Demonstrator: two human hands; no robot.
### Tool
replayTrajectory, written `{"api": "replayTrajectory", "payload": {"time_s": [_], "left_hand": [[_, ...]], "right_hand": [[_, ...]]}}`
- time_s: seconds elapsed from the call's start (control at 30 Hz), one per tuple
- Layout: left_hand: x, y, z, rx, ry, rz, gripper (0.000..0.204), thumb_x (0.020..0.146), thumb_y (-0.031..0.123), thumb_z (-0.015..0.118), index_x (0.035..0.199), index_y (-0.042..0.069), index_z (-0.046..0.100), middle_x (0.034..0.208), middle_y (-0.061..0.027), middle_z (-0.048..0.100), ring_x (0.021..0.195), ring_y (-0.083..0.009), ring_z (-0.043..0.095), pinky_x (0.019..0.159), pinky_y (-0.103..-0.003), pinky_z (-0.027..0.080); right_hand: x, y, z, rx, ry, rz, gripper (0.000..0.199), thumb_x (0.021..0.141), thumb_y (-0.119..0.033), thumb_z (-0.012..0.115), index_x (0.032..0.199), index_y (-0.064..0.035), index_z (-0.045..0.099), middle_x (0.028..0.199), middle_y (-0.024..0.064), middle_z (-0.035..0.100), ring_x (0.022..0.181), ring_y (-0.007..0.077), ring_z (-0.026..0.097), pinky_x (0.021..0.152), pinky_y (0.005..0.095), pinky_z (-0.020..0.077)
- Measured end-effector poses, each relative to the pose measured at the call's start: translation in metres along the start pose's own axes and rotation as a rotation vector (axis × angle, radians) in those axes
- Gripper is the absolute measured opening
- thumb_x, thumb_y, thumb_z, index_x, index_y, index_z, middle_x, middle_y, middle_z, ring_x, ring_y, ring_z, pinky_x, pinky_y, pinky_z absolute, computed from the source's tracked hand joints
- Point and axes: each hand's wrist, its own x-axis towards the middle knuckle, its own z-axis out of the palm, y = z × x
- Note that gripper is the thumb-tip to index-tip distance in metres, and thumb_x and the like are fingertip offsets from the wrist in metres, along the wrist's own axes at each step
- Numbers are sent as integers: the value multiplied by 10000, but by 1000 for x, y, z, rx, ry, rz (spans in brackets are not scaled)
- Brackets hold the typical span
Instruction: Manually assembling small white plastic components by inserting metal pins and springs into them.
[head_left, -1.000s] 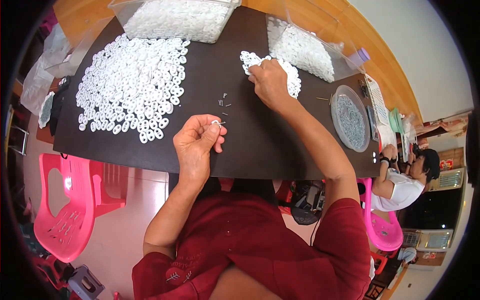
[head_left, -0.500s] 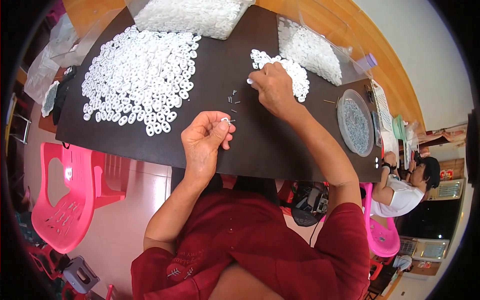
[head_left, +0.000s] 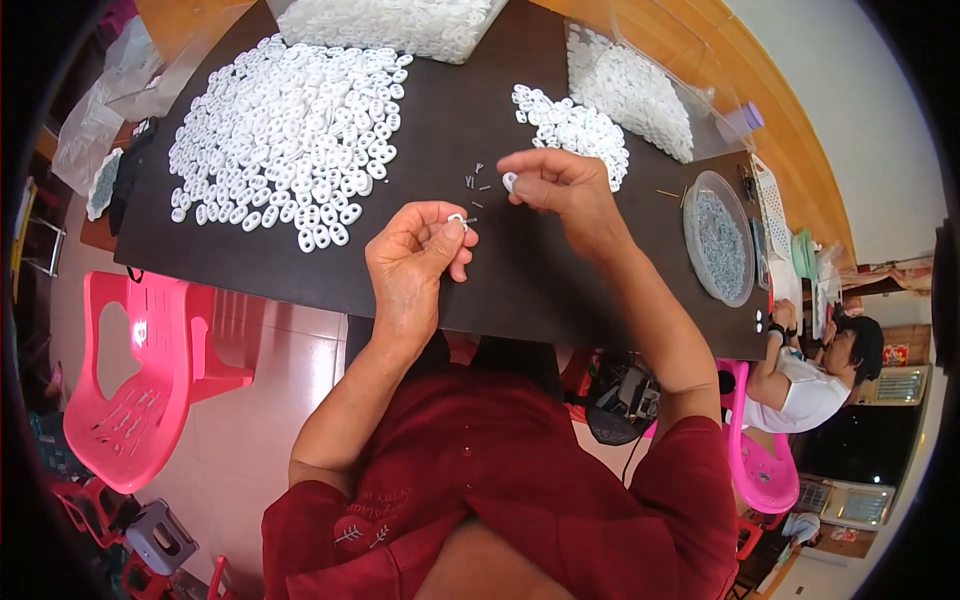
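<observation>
My left hand pinches a small white plastic piece between thumb and fingertips, with a thin metal screw sticking out of it to the right. Across from it, my right hand grips an oval white plastic piece at its fingertips. Several loose screws lie on the dark table between and beyond the hands. Behind the right hand spreads a small pile of white pieces. A much larger pile of white two-holed oval pieces covers the table's left side.
Clear bins of white pieces stand at the back and back right. A round tub of screws sits at the right of the dark table. A pink chair stands left; another person sits at far right.
My right hand has come away from the small pile, nearer to me, with a white piece at its fingertips. My left hand keeps its pinch. The whole view has shifted slightly.
</observation>
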Motion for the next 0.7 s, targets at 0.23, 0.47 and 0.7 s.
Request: {"api": "replayTrajectory", "payload": {"time_s": [0.23,0.47,0.7], "left_hand": [[-2,2,3,2,12,26,172,867,35,576,1011,-58,585,769,-108,629,605,-106,560,506,-204,447],[-8,7,5,60,34,22,175,862,50,588,1002,-55,585,769,-102,634,612,-99,566,498,-200,445],[-13,11,8,190,65,19,121,871,43,560,973,-9,600,750,-37,625,613,-43,538,495,-172,419]], "right_hand": [[-19,-4,17,224,-53,83,218,818,-93,645,1021,-15,651,814,47,655,729,81,583,607,199,418],[-23,-4,24,257,-53,33,215,810,-78,655,1015,-14,653,826,44,659,748,87,603,601,193,417],[-25,-6,31,240,-36,-27,209,809,-25,645,1016,3,647,854,52,657,774,96,611,674,209,471]]}}
